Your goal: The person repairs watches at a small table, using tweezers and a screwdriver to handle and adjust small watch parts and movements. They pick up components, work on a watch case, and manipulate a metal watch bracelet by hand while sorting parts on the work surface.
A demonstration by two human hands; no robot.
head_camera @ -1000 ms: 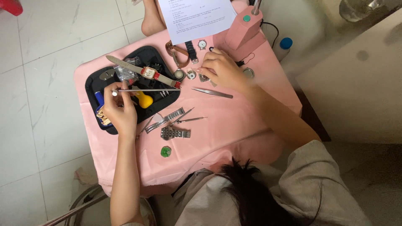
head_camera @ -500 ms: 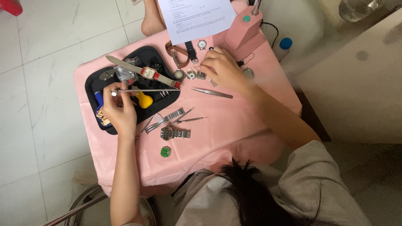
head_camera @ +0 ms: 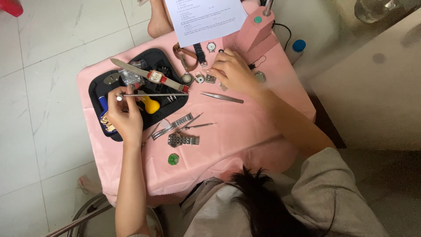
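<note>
Two hands: left hand [head_camera: 125, 116] fingers clenched round thin metal rod [head_camera: 153, 95], right hand [head_camera: 232, 72] fingers touching small watch parts [head_camera: 206, 78].

Matt pink cloth [head_camera: 245, 131] under shiny metal tweezers [head_camera: 222, 97].

Cut off at top edge: white paper sheet [head_camera: 205, 17]. Too small to identify: parts under right hand [head_camera: 232, 72].

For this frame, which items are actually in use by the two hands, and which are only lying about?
In use:
left hand holding a thin metal rod tool
right hand touching small watch parts

Lying about:
tweezers
metal bracelet watch
red-cased watch
yellow-handled tool
green round piece
printed sheet
black tool case
</note>
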